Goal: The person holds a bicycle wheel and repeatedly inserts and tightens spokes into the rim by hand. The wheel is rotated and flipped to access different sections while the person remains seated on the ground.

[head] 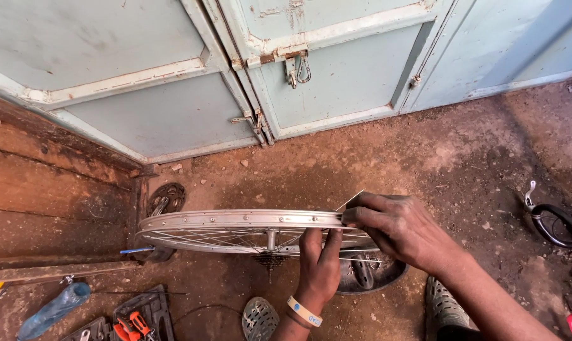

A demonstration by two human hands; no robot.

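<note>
Both hands [355, 243] grip the bicycle wheel's [235, 228] near rim.

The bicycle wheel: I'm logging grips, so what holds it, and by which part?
The left hand holds the bicycle wheel by the near side of its rim. The right hand presses a thin flat strip to the rim's outer edge.

There is just one view, from a camera worn on the person's head. It looks steeply down and forward, close over the hands, across a dirt floor [374, 158] toward pale blue doors [172, 107] at the far side.
</note>
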